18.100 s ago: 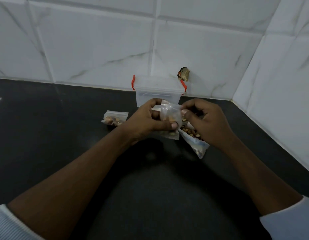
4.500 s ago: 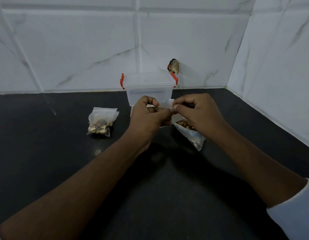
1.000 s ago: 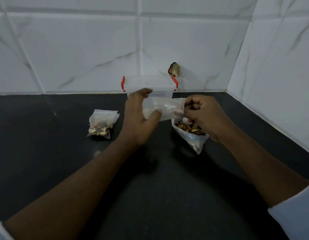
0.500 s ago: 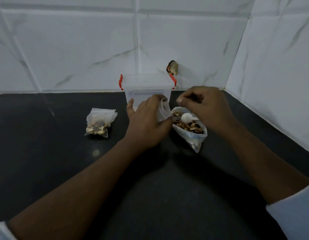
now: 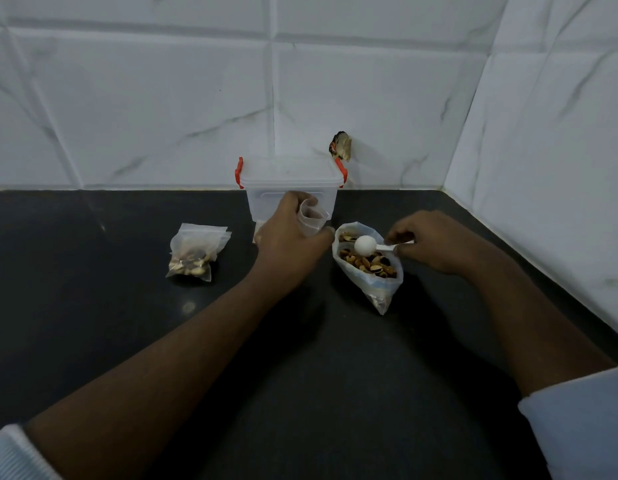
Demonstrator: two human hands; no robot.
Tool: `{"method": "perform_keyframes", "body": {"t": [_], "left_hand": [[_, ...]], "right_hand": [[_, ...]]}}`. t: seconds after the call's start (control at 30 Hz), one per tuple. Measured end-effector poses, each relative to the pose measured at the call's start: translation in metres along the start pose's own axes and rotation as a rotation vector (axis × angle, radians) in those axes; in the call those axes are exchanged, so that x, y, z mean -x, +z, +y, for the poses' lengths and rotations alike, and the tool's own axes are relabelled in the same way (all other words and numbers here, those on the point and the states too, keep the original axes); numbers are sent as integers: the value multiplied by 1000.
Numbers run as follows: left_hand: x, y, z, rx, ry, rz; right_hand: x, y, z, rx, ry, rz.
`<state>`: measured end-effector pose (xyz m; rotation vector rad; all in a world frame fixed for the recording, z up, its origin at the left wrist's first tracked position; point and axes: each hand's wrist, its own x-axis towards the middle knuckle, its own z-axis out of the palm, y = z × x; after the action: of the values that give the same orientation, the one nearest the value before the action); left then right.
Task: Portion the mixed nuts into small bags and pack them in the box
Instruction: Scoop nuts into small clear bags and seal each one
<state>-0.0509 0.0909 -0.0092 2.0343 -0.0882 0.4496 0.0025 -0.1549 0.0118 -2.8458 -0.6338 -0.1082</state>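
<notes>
The small empty clear plastic bag [image 5: 311,219] sits in the left hand [image 5: 288,245], whose fingers curl around it with the mouth open, just in front of the clear plastic box with red latches [image 5: 290,183]. Beside it, the right hand [image 5: 439,242] pinches the handle of a white plastic spoon [image 5: 365,245], its bowl over the large open bag of mixed nuts [image 5: 373,275]. One filled small bag [image 5: 196,249] lies further left on the black countertop [image 5: 93,271].

right hand [image 5: 435,242] now pinching white spoon [image 5: 364,245]
</notes>
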Motion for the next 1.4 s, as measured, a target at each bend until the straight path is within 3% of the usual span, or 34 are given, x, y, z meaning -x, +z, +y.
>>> {"method": "perform_keyframes", "body": {"t": [0.2,0.53,0.7,0.83,0.97,1.2,1.33,1.4], "left_hand": [[1,21,2,-138,-105,-16],[-2,26,2,-8,-196,-3],[-2,25,-3,69,-217,-6],[-2,26,-5,93,-232,-2],[-2,25,-8,109,-237,0],[-3,25,-10,125,-243,27],[-3,26,-11,113,-250,35],[-3,26,-11,109,-244,30]], "right_hand": [[5,-6,-12,-104,-7,161],[-22,17,-28,139,-30,57],[-19,14,-27,70,3,124],[-19,16,-29,36,4,73],[-12,5,-24,-74,-9,202],[-21,22,-30,36,-84,78],[-15,12,-26,-39,-99,206],[-18,18,-30,-8,-126,193]]}}
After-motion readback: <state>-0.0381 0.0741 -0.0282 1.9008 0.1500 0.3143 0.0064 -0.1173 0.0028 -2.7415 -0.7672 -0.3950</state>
